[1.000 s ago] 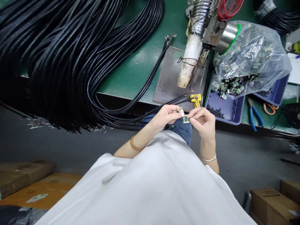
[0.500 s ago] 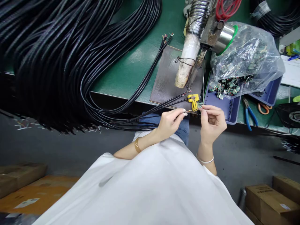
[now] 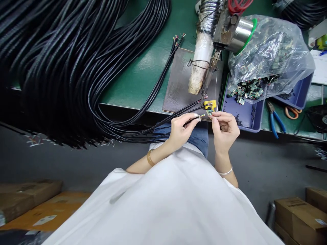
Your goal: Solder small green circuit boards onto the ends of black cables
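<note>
Angling inward at the bench's [image 3: 148,68] near edge, left hand [image 3: 180,131] pinching a bared, yellow-tipped cable end [image 3: 202,116], right hand [image 3: 225,131] gripping a small green circuit board [image 3: 209,111] just right of it

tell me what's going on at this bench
A person's left hand pinches a black cable close to its end, where thin coloured wires stick out. Their right hand pinches a small green circuit board by a yellow piece at the bench's edge. Wires and board look close together but apart. More small boards spill from a clear plastic bag over a purple tray, and a large bundle of black cables lies to the left.
</note>
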The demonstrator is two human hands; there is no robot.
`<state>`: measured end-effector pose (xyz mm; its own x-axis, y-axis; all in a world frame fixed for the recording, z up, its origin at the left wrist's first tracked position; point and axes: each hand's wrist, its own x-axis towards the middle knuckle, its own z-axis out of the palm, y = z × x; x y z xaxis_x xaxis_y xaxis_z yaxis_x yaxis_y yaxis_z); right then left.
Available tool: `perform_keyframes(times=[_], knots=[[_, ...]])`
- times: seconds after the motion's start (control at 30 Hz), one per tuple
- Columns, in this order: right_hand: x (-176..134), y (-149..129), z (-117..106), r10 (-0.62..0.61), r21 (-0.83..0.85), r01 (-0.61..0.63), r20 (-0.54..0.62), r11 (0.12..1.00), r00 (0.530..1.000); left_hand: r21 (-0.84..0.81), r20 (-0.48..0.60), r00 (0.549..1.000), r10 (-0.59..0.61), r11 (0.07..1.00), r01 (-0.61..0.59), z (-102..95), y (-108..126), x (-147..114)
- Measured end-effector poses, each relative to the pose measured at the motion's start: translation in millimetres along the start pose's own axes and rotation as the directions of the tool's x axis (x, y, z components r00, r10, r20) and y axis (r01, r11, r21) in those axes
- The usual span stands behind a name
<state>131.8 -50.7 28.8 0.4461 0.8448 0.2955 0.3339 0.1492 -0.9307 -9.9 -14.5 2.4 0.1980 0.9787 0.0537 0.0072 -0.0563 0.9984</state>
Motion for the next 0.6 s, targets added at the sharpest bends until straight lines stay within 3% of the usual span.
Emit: perform_keyframes(times=[0.1, 0.23, 0.6], knots=[[0.3, 0.0, 1.5, -0.005, 0.019, 0.005, 0.004, 1.0, 1.0, -0.128, 0.13, 0.986, -0.104, 0.984, 0.121, -1.2, 2.2, 2.2], [1.5, 1.8, 4.6, 0.01, 0.048, -0.012, 0.046, 0.999, 0.999, -0.316, 0.315, 0.917, -0.244, 0.884, 0.344, -5.5, 5.3, 7.5], [-1.0, 4.0, 3.7, -0.195, -0.151, 0.204, 0.071, 0.967, 0.978, -0.379, 0.324, 0.897, -0.3, 0.828, 0.414, -4.5, 5.3, 10.1]])
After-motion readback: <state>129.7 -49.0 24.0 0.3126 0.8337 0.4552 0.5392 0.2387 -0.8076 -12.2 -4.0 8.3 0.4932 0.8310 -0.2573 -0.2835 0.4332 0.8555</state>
